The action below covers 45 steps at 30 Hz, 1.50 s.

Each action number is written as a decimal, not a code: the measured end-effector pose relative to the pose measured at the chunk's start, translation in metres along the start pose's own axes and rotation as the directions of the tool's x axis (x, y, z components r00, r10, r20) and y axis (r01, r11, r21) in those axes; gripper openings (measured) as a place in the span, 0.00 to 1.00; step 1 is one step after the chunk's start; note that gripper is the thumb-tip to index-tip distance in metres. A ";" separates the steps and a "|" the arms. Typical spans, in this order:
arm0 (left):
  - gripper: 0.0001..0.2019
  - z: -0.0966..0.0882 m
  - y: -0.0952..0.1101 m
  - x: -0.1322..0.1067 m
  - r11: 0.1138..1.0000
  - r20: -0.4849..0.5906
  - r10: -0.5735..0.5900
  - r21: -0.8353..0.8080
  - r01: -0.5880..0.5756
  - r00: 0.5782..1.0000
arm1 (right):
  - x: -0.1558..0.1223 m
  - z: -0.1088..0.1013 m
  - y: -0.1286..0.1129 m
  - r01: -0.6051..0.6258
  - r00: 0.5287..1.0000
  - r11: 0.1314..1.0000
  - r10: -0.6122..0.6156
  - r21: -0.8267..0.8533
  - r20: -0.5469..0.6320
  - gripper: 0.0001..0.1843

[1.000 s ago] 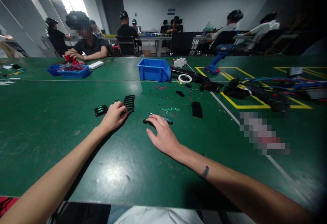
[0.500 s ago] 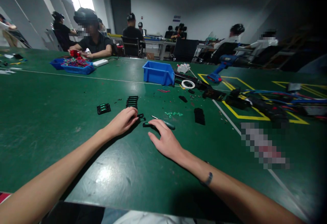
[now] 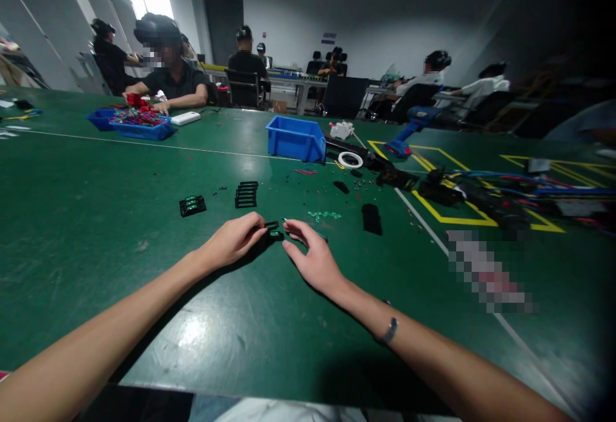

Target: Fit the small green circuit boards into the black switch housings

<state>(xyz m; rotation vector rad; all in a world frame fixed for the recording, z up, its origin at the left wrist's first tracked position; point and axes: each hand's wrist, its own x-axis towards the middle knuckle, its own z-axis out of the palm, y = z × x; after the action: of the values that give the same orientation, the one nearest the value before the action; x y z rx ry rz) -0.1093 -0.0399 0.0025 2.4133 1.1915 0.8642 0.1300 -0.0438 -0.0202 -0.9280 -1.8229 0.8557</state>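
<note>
Head-worn view, forward and down, close over left hand [image 3: 234, 243], right hand [image 3: 314, 260], table [image 3: 96, 229].

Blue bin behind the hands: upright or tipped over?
Upright. The blue bin sits flat on the green table, rim up; its contents cannot be told.

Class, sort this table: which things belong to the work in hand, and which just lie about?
In hand: small black part by the left hand; green-handled tool under the right hand; probably the stack of black parts.
Lying about: blue bin; tape roll; blue drill; cables.
</note>
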 end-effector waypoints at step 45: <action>0.13 0.007 0.013 -0.004 0.987 -0.075 -0.085 -0.142 0.074 0.994 | 0.008 -0.008 -0.003 -0.216 0.974 0.933 0.227 0.286 -0.007 0.13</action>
<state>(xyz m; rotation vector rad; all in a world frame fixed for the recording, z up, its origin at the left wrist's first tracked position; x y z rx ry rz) -0.0988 -0.0513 0.0017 2.2240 1.2050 0.9948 0.1337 -0.0372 -0.0114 -0.9670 -1.5278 1.1970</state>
